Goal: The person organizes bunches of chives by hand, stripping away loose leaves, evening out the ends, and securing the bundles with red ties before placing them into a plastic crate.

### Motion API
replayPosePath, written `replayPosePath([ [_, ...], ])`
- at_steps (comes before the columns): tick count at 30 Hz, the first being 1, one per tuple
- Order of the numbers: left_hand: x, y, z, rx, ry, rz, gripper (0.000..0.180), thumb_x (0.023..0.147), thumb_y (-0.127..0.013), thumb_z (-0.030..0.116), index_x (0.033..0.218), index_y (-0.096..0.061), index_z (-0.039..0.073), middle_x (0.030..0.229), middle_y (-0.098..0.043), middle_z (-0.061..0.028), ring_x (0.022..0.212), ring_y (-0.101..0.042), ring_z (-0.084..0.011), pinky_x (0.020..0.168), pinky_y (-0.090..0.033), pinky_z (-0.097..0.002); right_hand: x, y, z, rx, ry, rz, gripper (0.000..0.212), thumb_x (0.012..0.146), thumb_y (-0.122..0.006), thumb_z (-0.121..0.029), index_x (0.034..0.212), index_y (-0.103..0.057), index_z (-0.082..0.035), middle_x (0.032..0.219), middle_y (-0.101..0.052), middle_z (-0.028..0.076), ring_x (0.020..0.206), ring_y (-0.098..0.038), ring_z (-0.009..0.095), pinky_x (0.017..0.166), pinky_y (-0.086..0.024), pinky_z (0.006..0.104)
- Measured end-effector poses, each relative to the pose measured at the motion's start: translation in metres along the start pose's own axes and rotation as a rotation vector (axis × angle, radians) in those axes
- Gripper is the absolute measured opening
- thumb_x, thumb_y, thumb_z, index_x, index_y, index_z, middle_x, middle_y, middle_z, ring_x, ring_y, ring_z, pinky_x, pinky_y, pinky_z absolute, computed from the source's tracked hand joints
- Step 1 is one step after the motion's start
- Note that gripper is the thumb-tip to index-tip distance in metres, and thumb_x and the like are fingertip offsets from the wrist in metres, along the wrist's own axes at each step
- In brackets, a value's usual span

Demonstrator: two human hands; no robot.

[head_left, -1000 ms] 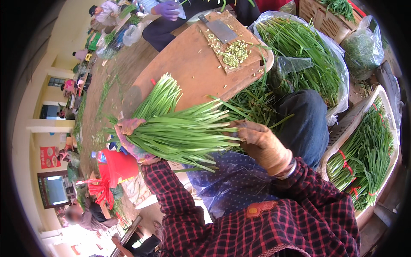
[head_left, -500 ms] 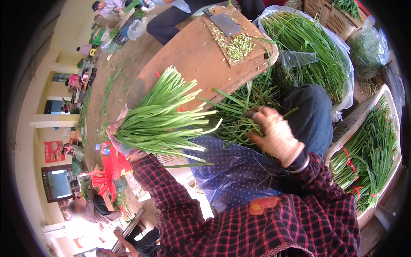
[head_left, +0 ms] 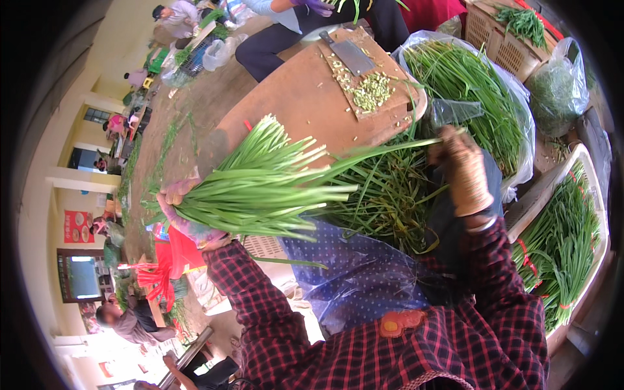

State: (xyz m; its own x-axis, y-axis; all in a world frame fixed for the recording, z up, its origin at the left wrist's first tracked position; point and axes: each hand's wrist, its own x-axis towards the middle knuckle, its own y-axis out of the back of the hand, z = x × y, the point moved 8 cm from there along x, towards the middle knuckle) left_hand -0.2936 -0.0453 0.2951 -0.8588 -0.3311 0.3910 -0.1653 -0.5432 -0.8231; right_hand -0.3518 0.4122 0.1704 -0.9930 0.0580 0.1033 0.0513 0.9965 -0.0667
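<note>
Gripping with its fingers clamped around the leafy end, the gloved left hand (head_left: pixel 184 207) is holding a thick bunch of garlic chives (head_left: pixel 253 195) across the near left edge of the surface (head_left: pixel 279 97). The right hand (head_left: pixel 460 166) is standing upright near the surface's right corner, its gloved fingers pinching a thin, blurred chive strand (head_left: pixel 390 148). The bunch is showing flat green leaves, its pale ends fanning rightward unevenly.
</note>
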Motion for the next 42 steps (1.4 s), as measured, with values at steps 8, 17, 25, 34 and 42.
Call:
replayPosePath([
  [8, -0.001, -0.041, -0.059, -0.246, 0.253, -0.145, 0.021, 0.097, -0.053, 0.032, 0.094, -0.053, 0.012, 0.082, -0.052, 0.0061, 0.067, -0.048, -0.0084, 0.076, -0.042, -0.0293, 0.046, -0.043, -0.126, 0.325, 0.284, 0.127, 0.021, 0.091, -0.060, -0.017, 0.101, -0.068, 0.000, 0.091, -0.070, 0.007, 0.082, -0.064, 0.013, 0.075, -0.049, 0.0247],
  [17, -0.028, -0.080, -0.128, 0.118, 0.361, -0.333, 0.028, 0.093, -0.054, 0.048, 0.090, -0.053, 0.020, 0.084, -0.041, 0.0016, 0.076, -0.037, -0.0149, 0.071, -0.035, -0.0292, 0.014, -0.184, -0.132, 0.368, 0.056, -0.529, 0.022, 0.084, -0.066, -0.022, 0.084, -0.067, 0.000, 0.079, -0.066, 0.011, 0.070, -0.061, 0.016, 0.064, -0.048, 0.0321],
  [25, -0.011, -0.041, -0.090, 0.185, 0.008, 0.105, 0.025, 0.096, -0.051, 0.036, 0.093, -0.060, 0.012, 0.107, -0.056, -0.0027, 0.097, -0.052, -0.0162, 0.094, -0.040, -0.0363, -0.004, -0.150, -0.060, 0.505, -0.176, -0.542, 0.026, 0.090, -0.066, -0.026, 0.096, -0.065, -0.001, 0.082, -0.063, 0.000, 0.074, -0.057, 0.007, 0.067, -0.047, 0.0228],
  [34, 0.026, -0.040, -0.076, 0.357, 0.028, -0.066, 0.020, 0.097, -0.051, 0.029, 0.089, -0.056, 0.011, 0.089, -0.057, 0.0010, 0.089, -0.056, -0.0177, 0.094, -0.043, -0.0434, -0.005, -0.163, -0.011, 0.633, -0.406, -0.526, 0.022, 0.091, -0.063, -0.023, 0.096, -0.066, -0.002, 0.083, -0.064, 0.001, 0.074, -0.058, 0.008, 0.070, -0.047, 0.0226],
  [42, 0.040, -0.028, -0.059, 0.537, -0.083, 0.045, 0.023, 0.095, -0.055, 0.028, 0.079, -0.049, 0.013, 0.077, -0.054, 0.0006, 0.080, -0.055, -0.0170, 0.092, -0.044, -0.0443, -0.028, -0.098, 0.066, 0.617, -0.456, -0.308, 0.023, 0.090, -0.061, -0.027, 0.088, -0.061, -0.004, 0.077, -0.058, 0.001, 0.069, -0.056, 0.014, 0.069, -0.047, 0.0270],
])
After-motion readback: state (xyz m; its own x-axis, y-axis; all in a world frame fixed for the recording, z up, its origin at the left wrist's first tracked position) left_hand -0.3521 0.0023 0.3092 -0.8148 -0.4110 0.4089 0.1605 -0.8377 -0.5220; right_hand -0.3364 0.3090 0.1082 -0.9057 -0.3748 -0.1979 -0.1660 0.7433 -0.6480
